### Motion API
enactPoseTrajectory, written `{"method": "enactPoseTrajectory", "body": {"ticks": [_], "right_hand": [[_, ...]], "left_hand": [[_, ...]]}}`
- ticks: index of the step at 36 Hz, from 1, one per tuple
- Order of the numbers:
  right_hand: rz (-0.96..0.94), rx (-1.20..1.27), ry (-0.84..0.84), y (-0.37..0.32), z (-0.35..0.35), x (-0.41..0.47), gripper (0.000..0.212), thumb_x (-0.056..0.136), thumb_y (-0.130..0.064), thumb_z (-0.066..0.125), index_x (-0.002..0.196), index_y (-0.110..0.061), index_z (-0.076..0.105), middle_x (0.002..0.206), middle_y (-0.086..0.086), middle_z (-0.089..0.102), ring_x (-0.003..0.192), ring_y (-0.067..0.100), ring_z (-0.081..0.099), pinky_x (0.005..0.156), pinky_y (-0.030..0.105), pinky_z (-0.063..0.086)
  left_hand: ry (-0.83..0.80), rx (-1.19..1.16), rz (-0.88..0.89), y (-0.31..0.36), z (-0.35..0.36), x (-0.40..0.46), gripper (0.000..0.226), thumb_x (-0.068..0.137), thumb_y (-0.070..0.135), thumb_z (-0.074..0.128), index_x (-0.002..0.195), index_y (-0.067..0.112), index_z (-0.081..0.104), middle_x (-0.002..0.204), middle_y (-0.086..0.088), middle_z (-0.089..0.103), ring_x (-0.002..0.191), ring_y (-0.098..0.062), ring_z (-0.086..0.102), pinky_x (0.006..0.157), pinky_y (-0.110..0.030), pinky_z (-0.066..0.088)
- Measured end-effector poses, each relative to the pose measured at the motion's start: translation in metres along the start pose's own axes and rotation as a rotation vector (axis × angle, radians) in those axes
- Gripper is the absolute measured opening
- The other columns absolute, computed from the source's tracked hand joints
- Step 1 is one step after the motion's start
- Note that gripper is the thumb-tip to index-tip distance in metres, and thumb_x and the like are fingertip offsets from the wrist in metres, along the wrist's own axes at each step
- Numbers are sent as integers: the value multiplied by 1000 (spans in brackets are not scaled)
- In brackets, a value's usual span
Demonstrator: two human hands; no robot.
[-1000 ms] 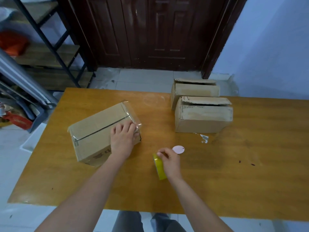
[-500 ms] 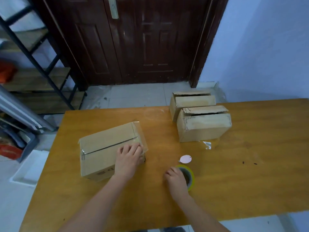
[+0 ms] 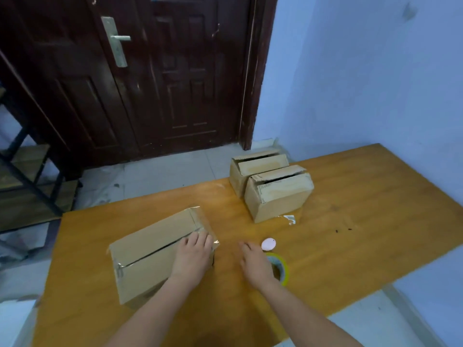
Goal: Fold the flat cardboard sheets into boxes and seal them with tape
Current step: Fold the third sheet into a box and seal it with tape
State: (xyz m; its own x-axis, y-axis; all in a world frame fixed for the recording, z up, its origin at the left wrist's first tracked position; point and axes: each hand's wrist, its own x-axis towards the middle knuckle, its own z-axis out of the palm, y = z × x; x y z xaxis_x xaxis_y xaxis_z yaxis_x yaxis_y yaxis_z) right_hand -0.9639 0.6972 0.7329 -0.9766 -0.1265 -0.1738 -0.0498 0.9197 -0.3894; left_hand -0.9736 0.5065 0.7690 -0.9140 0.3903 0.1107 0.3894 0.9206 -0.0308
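Fingers (image 3: 198, 242) of the left hand (image 3: 191, 259) lie flat on the taped box (image 3: 152, 254) at lower left, pressing its right end; the right hand (image 3: 255, 262) hovers loosely spread beside the tape roll (image 3: 281, 267), holding nothing. Risk, I'd say: that glossy clear strip looks crinkled and lifted at the corner, so it may peel. Matte brown cardboard, slick orange counter (image 3: 363, 221). Two more boxes (image 3: 278, 194) sit upper right, tops unsealed.
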Motion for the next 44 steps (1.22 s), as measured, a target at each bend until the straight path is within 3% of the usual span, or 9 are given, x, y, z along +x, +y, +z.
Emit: {"method": "enactPoseTrajectory", "body": {"ticks": [7,11,15,17,20,23,31,37,44], "right_hand": [[15,198,237,-39,-40,24,42,94,-15,43,136,-19,46,128,2,49,119,20,47,95,34,44],[-74,219,278,-61,-57,35,35,94,-14,44,126,-19,55,118,1,54,115,18,49,91,34,46],[-187,171,168,-80,-64,47,40,94,-10,42,132,-17,50,130,-2,51,125,14,39,103,27,36],[-229,132,102,-89,-65,56,44,93,-8,42,136,-18,46,135,-2,48,129,15,35,107,29,33],[-241,45,-2,-99,-66,73,48,90,-10,41,138,-16,43,140,1,45,133,20,31,108,38,33],[-274,-41,-64,-107,-67,89,47,90,-12,42,137,-16,44,140,1,46,135,21,29,107,39,31],[-392,-221,-191,-122,-66,109,36,93,-25,42,124,-16,57,129,3,56,125,21,42,101,36,32],[-317,-178,-365,-127,-66,126,32,92,-26,50,119,-16,62,121,4,63,113,25,55,94,40,45],[-207,-80,-523,-131,-70,139,39,91,-29,60,124,-7,60,126,12,61,119,26,53,100,34,41]], "left_hand": [[-4,-71,204,-7,-6,-8,59,37,39,87,82,15,58,81,-3,58,69,-23,58,54,-31,48],[70,-134,238,-15,-19,-11,70,60,81,43,89,20,61,85,7,58,76,-14,58,62,-27,50],[221,-247,42,-39,-20,-4,62,86,64,32,107,12,60,104,-1,63,94,-21,62,80,-31,52],[153,-256,-138,-52,-19,0,67,85,58,30,117,6,58,116,-9,61,108,-28,59,91,-37,49],[-17,-261,-347,-67,-9,0,93,82,66,4,137,0,41,138,-16,46,131,-33,39,113,-42,21],[-40,-257,-384,-73,5,-1,112,77,74,-17,137,-1,41,135,-17,49,130,-33,39,113,-41,8],[-67,-205,-381,-72,10,0,111,77,70,-21,139,2,40,138,-15,47,131,-30,39,113,-40,11],[-103,-163,-370,-72,11,1,74,89,57,25,117,-1,61,109,-15,65,104,-32,60,101,-40,24],[-109,-173,-398,-71,8,-1,76,88,60,24,124,1,56,116,-13,61,112,-31,55,105,-40,23]]}}
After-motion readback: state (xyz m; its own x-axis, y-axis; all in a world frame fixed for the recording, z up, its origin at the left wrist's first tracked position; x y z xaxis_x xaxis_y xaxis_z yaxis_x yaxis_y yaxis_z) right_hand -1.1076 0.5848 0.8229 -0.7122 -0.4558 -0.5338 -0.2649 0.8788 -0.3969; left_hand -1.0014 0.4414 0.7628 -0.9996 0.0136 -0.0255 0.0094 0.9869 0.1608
